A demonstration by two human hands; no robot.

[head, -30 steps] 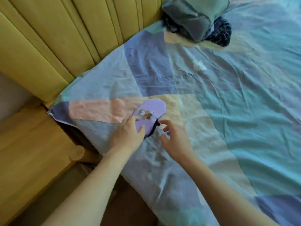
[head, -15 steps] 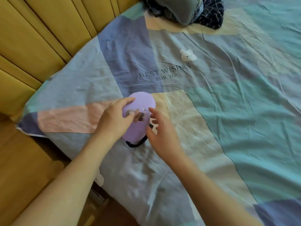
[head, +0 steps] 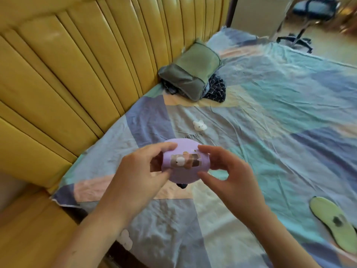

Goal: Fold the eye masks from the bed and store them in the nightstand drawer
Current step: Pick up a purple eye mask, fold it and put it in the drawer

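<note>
A purple eye mask point(head: 183, 171), folded in half with a small printed picture on its front, is lifted above the bed. My left hand point(head: 139, 171) pinches its left edge between thumb and fingers. My right hand point(head: 229, 169) curls around its right edge, fingertips at the top and thumb below. A bit of dark strap point(head: 182, 185) hangs beneath it. A green eye mask point(head: 337, 223) lies flat on the bed at the lower right. The wooden nightstand top point(head: 29, 229) sits at the lower left; its drawer is not visible.
The bed point(head: 270, 132) has a patchwork sheet in blue, teal and pink. A yellow padded headboard point(head: 77, 74) runs along the left. A grey-green pillow on dark checked cloth point(head: 193, 76) lies by the headboard. A small white toy point(head: 200, 125) rests mid-bed. An office chair point(head: 309, 16) stands beyond.
Both hands have raised the purple mask off the sheet and now hold it folded between them. The view has tilted up, bringing the green mask and the chair into sight.
</note>
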